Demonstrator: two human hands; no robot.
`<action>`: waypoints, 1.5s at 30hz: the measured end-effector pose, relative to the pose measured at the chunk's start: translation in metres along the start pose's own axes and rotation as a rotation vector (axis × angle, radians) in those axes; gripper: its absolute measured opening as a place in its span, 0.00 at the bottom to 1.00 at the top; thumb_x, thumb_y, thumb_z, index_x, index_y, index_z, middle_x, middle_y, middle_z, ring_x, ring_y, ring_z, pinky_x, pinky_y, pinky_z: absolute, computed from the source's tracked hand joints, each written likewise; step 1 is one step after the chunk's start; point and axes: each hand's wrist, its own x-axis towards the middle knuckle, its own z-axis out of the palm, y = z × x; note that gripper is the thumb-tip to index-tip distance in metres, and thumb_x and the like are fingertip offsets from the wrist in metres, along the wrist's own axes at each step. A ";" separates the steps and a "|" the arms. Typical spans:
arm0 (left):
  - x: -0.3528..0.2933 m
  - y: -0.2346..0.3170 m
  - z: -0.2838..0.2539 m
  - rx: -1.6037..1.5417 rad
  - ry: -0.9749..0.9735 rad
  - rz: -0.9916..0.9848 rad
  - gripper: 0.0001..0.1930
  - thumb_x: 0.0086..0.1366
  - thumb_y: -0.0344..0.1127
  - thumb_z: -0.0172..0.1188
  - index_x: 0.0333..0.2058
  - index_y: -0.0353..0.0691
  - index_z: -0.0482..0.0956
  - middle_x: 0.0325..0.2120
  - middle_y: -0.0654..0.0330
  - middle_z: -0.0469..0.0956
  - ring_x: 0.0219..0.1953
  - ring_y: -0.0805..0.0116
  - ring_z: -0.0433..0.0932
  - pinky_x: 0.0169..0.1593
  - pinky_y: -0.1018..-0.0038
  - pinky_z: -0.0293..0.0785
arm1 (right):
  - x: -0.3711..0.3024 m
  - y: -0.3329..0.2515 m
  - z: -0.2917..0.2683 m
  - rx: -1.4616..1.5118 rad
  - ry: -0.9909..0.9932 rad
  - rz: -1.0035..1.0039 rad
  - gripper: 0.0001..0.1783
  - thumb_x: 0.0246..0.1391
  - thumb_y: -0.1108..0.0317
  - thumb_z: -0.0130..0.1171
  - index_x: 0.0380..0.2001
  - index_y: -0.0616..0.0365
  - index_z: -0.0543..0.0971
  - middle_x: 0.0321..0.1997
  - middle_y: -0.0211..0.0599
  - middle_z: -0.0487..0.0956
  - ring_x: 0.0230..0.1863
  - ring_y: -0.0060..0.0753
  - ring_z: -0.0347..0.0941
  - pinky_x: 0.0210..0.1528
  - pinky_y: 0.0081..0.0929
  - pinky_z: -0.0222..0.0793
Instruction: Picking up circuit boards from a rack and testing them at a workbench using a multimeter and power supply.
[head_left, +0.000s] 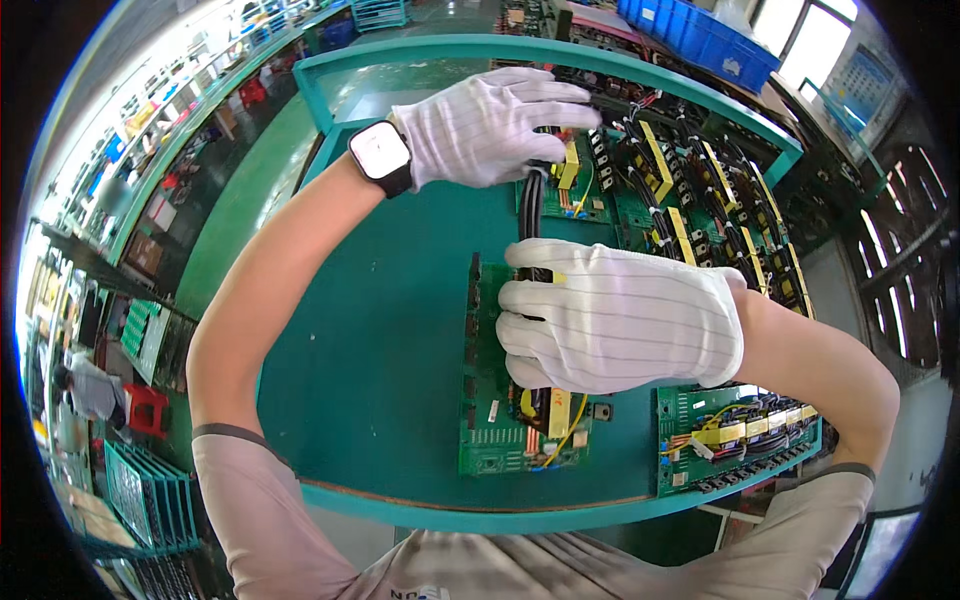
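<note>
My left hand (495,128), in a white striped glove, reaches over the far part of the table with its fingers stretched out to the right. Its thumb side is by the upper end of a black cable bundle (532,210). My right hand (620,318), gloved alike, lies across the middle of a green circuit board (480,400), with curled fingers round the lower part of the bundle. Beneath that hand the board's middle is hidden. Yellow-wrapped parts (558,412) and a yellow wire show at its near end.
A teal-rimmed table (360,350) bears several similar boards (660,170) at the far right. Another circuit board (735,435) lies by the near right edge. Behind the raised teal rail (450,45) stand blue bins (700,42). On the left are a rack (150,495) and a red stool (147,410).
</note>
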 end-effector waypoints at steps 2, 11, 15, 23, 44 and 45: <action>-0.009 -0.017 0.004 0.058 -0.152 0.042 0.17 0.39 0.29 0.69 0.33 0.47 0.80 0.57 0.61 0.74 0.65 0.57 0.67 0.68 0.57 0.64 | -0.002 0.008 0.002 -0.036 -0.038 0.006 0.06 0.48 0.64 0.57 0.22 0.49 0.74 0.28 0.27 0.71 0.39 0.31 0.73 0.60 0.37 0.67; -0.043 -0.065 0.064 -0.061 -0.087 -0.019 0.13 0.51 0.31 0.67 0.37 0.44 0.79 0.46 0.62 0.82 0.51 0.60 0.79 0.60 0.63 0.74 | -0.024 0.035 0.021 -0.030 -0.083 0.088 0.10 0.52 0.64 0.57 0.19 0.50 0.72 0.25 0.28 0.69 0.34 0.30 0.72 0.56 0.36 0.71; -0.040 -0.073 0.083 -0.021 -0.077 0.007 0.10 0.52 0.31 0.66 0.36 0.45 0.79 0.46 0.62 0.82 0.51 0.60 0.79 0.57 0.64 0.75 | -0.027 0.044 0.032 -0.026 -0.160 0.123 0.08 0.50 0.62 0.59 0.22 0.49 0.73 0.30 0.29 0.71 0.44 0.34 0.72 0.58 0.35 0.70; -0.041 -0.083 0.096 0.008 -0.181 -0.084 0.09 0.53 0.32 0.66 0.35 0.47 0.83 0.41 0.63 0.82 0.47 0.62 0.79 0.52 0.65 0.76 | -0.030 0.060 0.034 -0.085 -0.273 0.140 0.04 0.49 0.63 0.57 0.24 0.48 0.75 0.36 0.29 0.75 0.54 0.34 0.72 0.65 0.35 0.65; -0.055 -0.007 0.045 -0.136 0.045 -0.497 0.20 0.63 0.39 0.62 0.53 0.40 0.76 0.50 0.51 0.78 0.55 0.52 0.76 0.60 0.61 0.70 | -0.032 -0.060 -0.043 -0.289 -0.318 0.941 0.24 0.41 0.68 0.65 0.47 0.54 0.78 0.50 0.40 0.77 0.53 0.44 0.75 0.57 0.43 0.73; -0.066 0.023 0.029 -0.277 0.000 -0.577 0.26 0.61 0.45 0.64 0.55 0.39 0.74 0.53 0.50 0.77 0.57 0.51 0.74 0.62 0.60 0.69 | -0.029 -0.085 -0.046 -0.140 -0.298 1.045 0.25 0.40 0.64 0.67 0.46 0.54 0.78 0.50 0.40 0.77 0.53 0.42 0.76 0.56 0.42 0.74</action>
